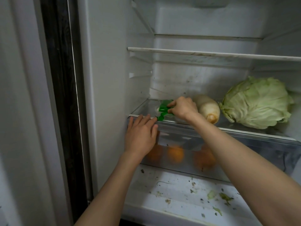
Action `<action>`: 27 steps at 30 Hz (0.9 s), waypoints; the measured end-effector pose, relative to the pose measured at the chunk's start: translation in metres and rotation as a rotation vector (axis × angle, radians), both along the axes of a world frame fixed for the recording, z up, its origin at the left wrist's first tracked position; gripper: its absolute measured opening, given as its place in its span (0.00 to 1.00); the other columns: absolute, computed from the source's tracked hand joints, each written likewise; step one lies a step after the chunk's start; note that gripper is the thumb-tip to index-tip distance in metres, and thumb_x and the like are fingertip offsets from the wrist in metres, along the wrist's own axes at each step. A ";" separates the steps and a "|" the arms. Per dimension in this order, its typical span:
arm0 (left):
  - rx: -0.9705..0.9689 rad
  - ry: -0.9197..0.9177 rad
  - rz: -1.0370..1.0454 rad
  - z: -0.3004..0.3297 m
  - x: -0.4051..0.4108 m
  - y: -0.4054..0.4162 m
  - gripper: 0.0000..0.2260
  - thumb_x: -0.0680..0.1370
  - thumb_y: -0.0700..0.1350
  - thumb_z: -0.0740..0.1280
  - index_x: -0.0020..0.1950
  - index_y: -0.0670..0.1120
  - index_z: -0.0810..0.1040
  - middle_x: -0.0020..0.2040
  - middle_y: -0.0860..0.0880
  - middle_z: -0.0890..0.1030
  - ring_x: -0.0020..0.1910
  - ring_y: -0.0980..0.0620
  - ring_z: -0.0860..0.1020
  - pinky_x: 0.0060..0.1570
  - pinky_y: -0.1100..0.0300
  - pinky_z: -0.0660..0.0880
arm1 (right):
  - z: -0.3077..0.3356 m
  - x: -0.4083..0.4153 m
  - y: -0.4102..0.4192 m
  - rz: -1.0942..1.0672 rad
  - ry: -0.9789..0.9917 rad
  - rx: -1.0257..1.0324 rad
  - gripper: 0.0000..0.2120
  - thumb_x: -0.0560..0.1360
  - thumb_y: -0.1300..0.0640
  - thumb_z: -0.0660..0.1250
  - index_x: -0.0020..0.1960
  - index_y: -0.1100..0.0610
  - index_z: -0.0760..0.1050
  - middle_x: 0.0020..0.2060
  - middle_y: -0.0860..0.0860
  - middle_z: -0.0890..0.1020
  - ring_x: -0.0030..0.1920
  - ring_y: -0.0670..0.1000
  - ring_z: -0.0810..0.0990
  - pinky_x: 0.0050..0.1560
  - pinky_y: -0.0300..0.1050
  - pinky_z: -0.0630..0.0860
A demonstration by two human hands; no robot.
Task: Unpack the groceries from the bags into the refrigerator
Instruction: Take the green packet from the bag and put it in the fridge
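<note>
My R hand (183, 108) pinches green packet (164, 109) on glass shelf (244, 128); L hand (140, 132) flat, fingers straight, at shelf edge. Risk: packet nudges radish (207, 109), which rolls off.

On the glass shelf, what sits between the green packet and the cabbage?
Head view: the white radish lies between the green packet and the cabbage; the right hand gripping the packet overlaps it.

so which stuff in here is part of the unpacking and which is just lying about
Part of the job:
green packet, held by the right hand
white radish
cabbage
oranges in the drawer
left hand on the shelf edge

Lying about:
leaf scraps on the fridge floor
</note>
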State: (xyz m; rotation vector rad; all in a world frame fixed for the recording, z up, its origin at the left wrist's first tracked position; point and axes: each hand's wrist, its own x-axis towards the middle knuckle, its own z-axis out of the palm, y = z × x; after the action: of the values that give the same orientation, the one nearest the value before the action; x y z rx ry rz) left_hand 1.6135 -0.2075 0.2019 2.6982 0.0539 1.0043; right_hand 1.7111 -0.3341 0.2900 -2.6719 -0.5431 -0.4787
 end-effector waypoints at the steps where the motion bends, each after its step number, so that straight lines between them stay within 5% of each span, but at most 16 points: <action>1: 0.002 0.000 0.001 0.000 0.000 0.000 0.25 0.76 0.54 0.46 0.69 0.51 0.70 0.71 0.48 0.69 0.71 0.47 0.64 0.71 0.51 0.51 | 0.000 0.000 0.000 -0.009 -0.043 -0.027 0.13 0.75 0.53 0.67 0.59 0.48 0.78 0.59 0.54 0.80 0.62 0.58 0.74 0.62 0.50 0.71; 12: 0.000 0.058 -0.034 0.003 -0.003 0.002 0.28 0.75 0.57 0.41 0.71 0.53 0.67 0.73 0.49 0.66 0.73 0.49 0.59 0.72 0.52 0.47 | -0.006 0.017 0.018 -0.049 0.004 -0.047 0.18 0.79 0.49 0.57 0.56 0.60 0.78 0.53 0.61 0.80 0.52 0.60 0.78 0.45 0.46 0.69; 17: 0.008 0.079 -0.019 0.005 -0.003 -0.001 0.26 0.77 0.54 0.44 0.71 0.51 0.66 0.73 0.48 0.65 0.73 0.48 0.59 0.72 0.50 0.48 | -0.009 0.003 0.010 0.038 0.102 -0.165 0.23 0.82 0.48 0.50 0.70 0.59 0.66 0.68 0.61 0.70 0.67 0.61 0.69 0.63 0.49 0.67; 27: 0.097 0.377 0.001 0.025 -0.017 -0.001 0.24 0.81 0.54 0.51 0.76 0.51 0.53 0.77 0.47 0.52 0.76 0.47 0.48 0.72 0.43 0.44 | -0.030 -0.071 -0.043 0.113 -0.033 -0.103 0.27 0.80 0.49 0.56 0.75 0.57 0.56 0.75 0.58 0.58 0.74 0.58 0.55 0.74 0.52 0.53</action>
State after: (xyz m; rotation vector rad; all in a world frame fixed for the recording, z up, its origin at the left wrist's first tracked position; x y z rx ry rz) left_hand 1.5962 -0.2086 0.2267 2.9391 0.0797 0.4974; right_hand 1.6406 -0.3775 0.2601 -2.7162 -0.7431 -0.4747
